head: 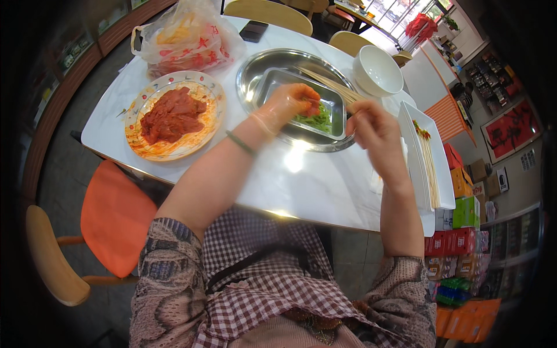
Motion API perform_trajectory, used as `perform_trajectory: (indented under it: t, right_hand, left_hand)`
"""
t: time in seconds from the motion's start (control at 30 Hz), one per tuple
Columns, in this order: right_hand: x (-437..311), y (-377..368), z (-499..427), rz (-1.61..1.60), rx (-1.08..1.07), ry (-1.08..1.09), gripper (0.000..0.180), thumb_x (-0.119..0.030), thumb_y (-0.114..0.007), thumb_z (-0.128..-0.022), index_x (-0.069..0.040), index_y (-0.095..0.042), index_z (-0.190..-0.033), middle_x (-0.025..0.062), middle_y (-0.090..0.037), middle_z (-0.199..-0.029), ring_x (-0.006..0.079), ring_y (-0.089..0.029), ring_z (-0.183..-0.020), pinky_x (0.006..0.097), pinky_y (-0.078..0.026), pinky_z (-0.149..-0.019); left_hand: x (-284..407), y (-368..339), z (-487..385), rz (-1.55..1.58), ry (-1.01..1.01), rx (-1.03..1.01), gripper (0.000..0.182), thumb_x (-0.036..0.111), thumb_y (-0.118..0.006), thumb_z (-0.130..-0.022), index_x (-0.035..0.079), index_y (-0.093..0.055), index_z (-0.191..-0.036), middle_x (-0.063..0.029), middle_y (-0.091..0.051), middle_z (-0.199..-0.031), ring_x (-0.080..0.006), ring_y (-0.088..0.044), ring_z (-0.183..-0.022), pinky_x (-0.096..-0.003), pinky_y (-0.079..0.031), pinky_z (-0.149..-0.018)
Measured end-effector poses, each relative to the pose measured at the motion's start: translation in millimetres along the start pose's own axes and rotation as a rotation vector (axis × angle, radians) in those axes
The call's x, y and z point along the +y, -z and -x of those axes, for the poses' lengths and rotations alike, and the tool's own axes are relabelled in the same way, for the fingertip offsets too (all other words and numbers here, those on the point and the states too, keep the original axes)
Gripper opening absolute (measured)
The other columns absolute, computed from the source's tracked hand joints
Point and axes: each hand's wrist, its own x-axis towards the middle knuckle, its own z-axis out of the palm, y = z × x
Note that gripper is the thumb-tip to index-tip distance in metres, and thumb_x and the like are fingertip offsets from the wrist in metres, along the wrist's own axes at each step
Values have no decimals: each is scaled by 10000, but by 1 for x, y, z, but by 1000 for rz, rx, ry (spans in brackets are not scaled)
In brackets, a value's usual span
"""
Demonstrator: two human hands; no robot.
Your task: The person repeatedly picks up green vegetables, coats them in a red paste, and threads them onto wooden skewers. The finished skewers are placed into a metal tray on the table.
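Observation:
My left hand [289,106], in a clear thin glove stained orange at the fingertips, is over a rectangular metal tray [260,93]. Its fingers pinch what looks like a small piece of red marinated meat [312,108]. Below them, green vegetable strips [321,121] lie in the tray. My bare right hand [376,132] is at the tray's right end with its fingers bent together, close to the ends of several bamboo skewers [333,85]. Motion blur hides whether it holds one. The tray sits on a round steel platter [246,78].
Left on the table is a plate [217,98] of red marinated meat [174,115], with a plastic bag [191,43] and a phone [253,31] behind. A white bowl [377,71] stands back right. Loaded skewers [427,163] lie in a white rectangular dish [444,191]. An orange chair [115,219] stands left.

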Motion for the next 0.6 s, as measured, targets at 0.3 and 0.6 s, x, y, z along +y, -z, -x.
perform_trajectory:
  t: [0.3,0.6]
  right_hand:
    - [64,-2,-15,352,-66,-119,137,-70,-540,-982,24,-637,-1006,72,-658,-702,135,-558,-612,293,-453,-605]
    - [82,-3,-17,311,-38,-197,139,-79,-547,-989,23,-640,-1002,57,-663,-707,116,-545,-629,287,-442,-609]
  left_hand:
    - [3,1,0,-122,-21,-46,176,43,-656,-914,-19,-687,-1076,-81,-703,-1011,-147,-689,-945,-261,-533,-876]
    - [-2,-2,-2,-135,6,-61,180,80,-622,-972,-36,-692,-1090,-102,-708,-1013,-159,-691,-924,-270,-553,-856]
